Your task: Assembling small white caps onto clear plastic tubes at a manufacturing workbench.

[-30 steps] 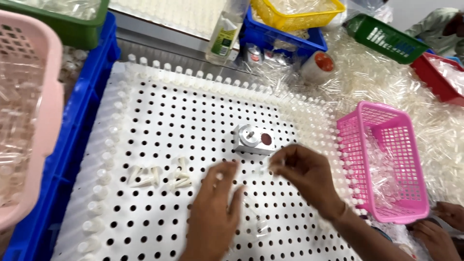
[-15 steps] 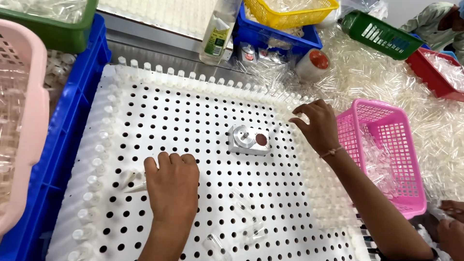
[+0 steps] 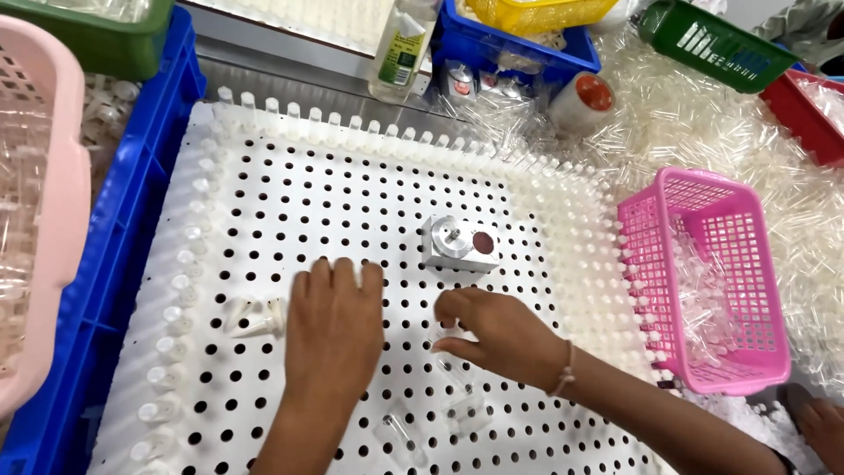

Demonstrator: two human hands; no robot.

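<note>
Left hand (image 3: 332,339) lies flat, fingers spread, palm down on white perforated plastic tray (image 3: 352,211). Right hand (image 3: 497,332) beside it, fingers curled over small clear plastic tubes (image 3: 453,365); grip unclear. More clear tubes (image 3: 255,317) just left of left hand. Small metal block with red spot (image 3: 460,244) above hands. Pink plastic basket (image 3: 703,281) at right.

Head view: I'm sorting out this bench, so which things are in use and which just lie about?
In use: left hand, right hand, white perforated tray, loose clear tubes, pink basket of tubes.

Lying about: metal block, bottle, tape roll, green basket.
</note>
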